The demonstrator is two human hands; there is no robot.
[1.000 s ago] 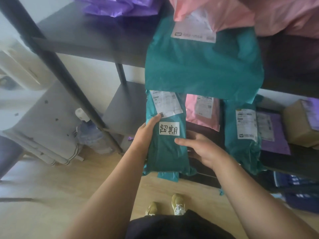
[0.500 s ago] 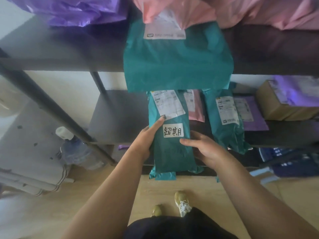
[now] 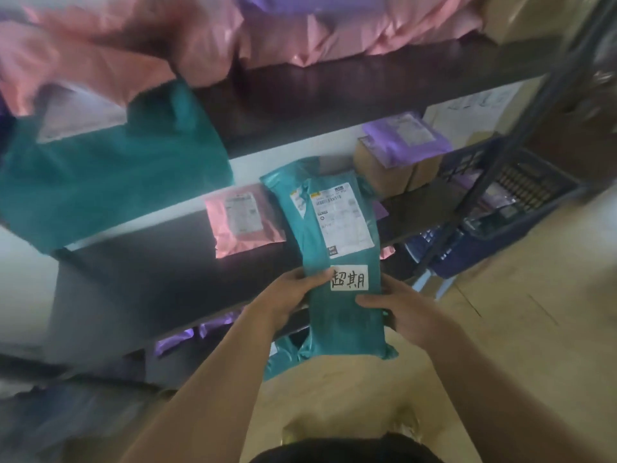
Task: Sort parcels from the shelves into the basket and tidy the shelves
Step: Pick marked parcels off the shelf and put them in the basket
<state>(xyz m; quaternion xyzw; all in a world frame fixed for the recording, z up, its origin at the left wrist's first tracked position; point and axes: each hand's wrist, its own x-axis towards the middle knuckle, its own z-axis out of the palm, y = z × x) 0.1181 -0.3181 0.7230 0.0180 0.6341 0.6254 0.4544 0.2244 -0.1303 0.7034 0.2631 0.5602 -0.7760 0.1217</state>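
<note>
Teal parcel [image 3: 344, 315] gripped by left hand [image 3: 287, 295] and right hand [image 3: 397, 312], basket [image 3: 507, 240] holding blurred parcels [image 3: 492, 198]

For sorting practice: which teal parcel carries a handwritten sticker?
The narrow teal plastic mailer gripped by left hand and right hand; the wide teal bag overhanging the upper shelf shows none.

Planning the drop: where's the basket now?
Head view, far right: the blue basket sits on the floor past the shelf post, right of the cardboard box.

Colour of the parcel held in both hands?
The parcel is teal, with white labels; head view.
</note>
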